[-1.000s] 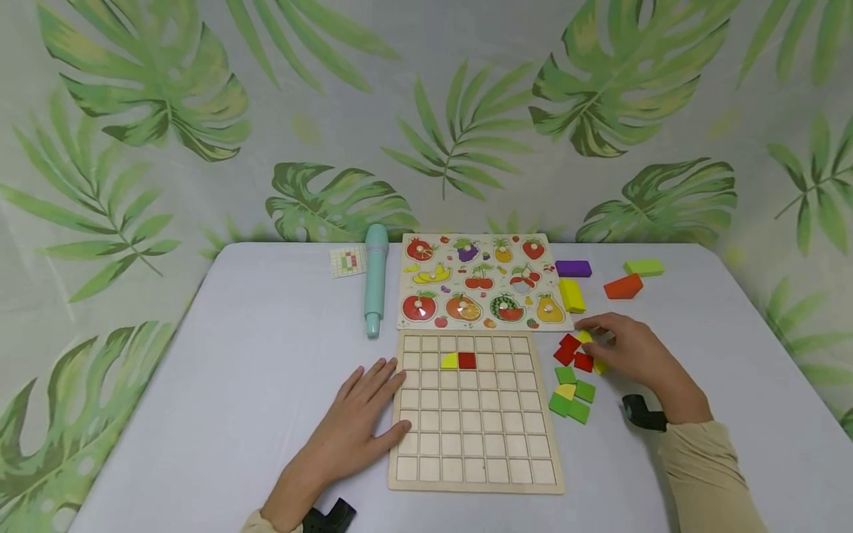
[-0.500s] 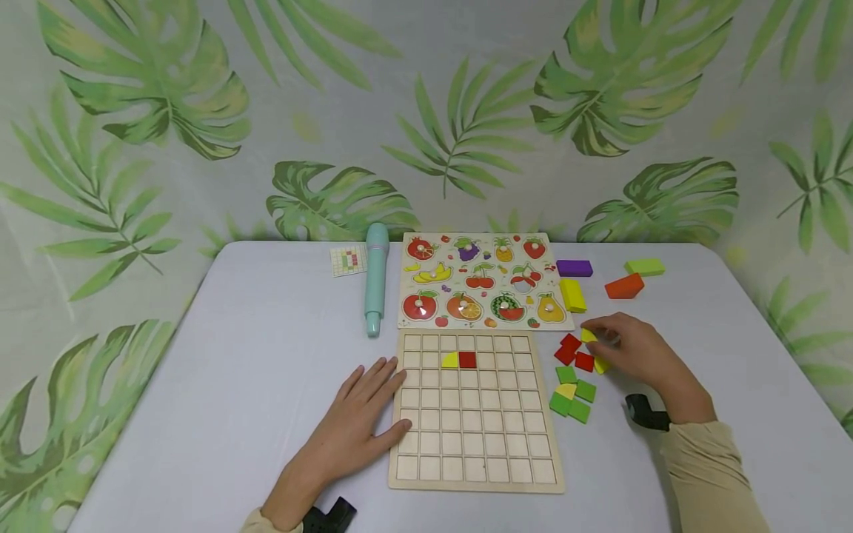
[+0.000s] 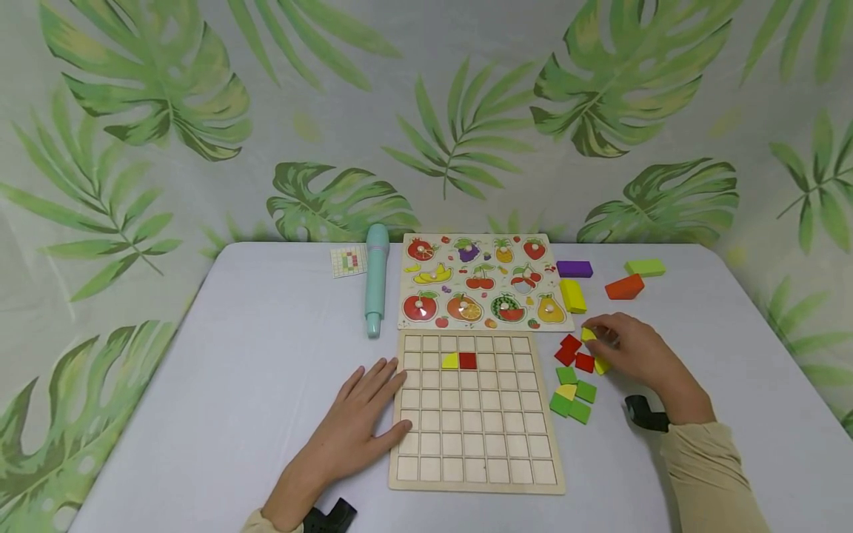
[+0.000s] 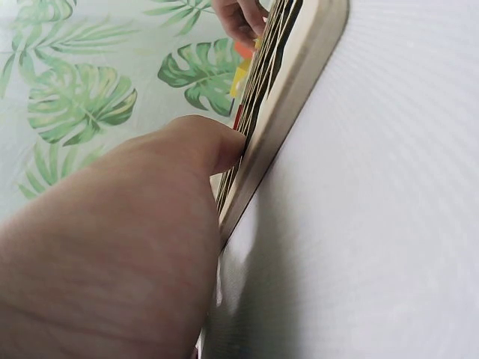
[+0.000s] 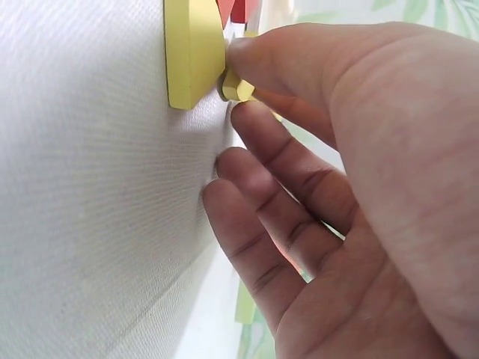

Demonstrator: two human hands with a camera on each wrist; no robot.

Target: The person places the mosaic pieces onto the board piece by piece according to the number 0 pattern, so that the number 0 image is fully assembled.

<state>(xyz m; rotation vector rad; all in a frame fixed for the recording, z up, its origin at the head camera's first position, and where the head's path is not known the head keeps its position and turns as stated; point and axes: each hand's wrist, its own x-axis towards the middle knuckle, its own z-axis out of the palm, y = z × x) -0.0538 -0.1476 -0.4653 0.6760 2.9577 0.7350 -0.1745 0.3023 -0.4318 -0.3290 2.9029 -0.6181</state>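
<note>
Two tiles sit in the grid board [image 3: 476, 411] so far, a yellow quarter-round [image 3: 450, 361] and a red square [image 3: 468, 360], side by side in the second row from the far edge; every other cell shows bare wood.

Step in hand, as judged: picking the next tile from the loose pile [image 3: 574, 374] lying on the tabletop [image 3: 253, 370] just off the board's right edge.

Right hand [image 3: 629, 349]: fingers curled down over the far end of the pile. Wrist view shows thumb and forefinger pinching a small yellow piece [image 5: 236, 88], with a larger yellow tile [image 5: 193, 51] touching it; the other fingers hang loosely curled beside the tabletop.

Left hand [image 3: 360, 422]: flat, fingers straight and slightly spread, palm on the tabletop at the board's left edge, fingertips over the rim and thumb tip against the frame, apparently steadying it.

Next move calls for lifting the pinched piece clear of its neighbours without dragging them, then turning it to suit an open cell.
</note>
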